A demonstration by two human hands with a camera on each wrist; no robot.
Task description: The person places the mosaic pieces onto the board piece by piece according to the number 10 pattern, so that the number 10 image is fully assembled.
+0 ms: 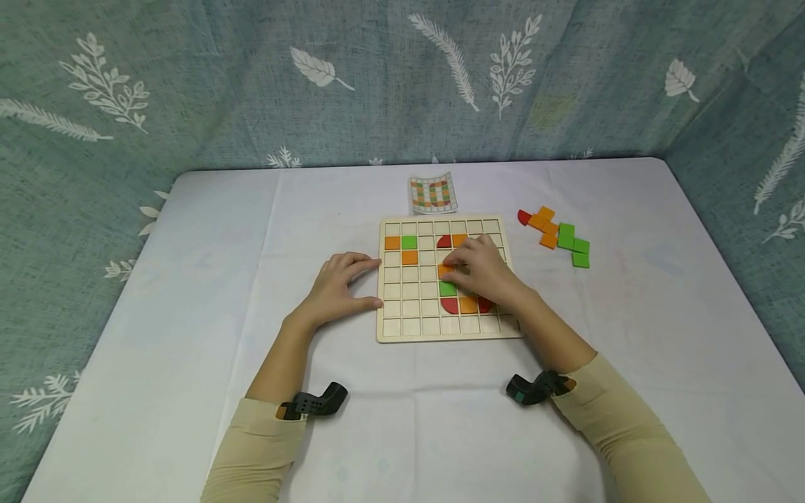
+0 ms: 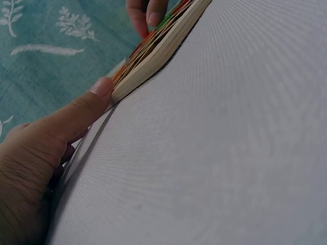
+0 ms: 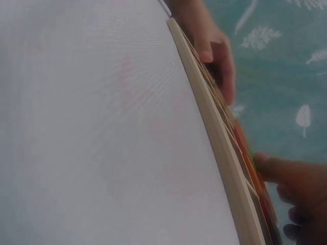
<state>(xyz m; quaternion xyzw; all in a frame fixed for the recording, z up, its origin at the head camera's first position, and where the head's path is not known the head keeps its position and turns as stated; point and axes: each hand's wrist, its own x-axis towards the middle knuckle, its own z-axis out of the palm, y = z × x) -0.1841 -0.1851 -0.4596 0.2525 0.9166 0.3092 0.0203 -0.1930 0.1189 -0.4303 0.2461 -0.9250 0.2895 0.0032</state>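
A pale wooden grid board lies in the middle of the table. The left hand touches its left edge with thumb and fingertips spread; the left wrist view shows the thumb against the board's side. Over the grid, the right hand pinches an orange square tile between thumb and finger. Just below that sits a green tile, then a row of a red quarter-round tile, an orange tile and another red piece, partly covered by the hand. Orange and green tiles occupy the upper left cells.
Behind the board lies a printed pattern card. To the right are loose orange tiles, green tiles and a red quarter-round piece. White cloth covers the table; a leaf-patterned curtain hangs behind.
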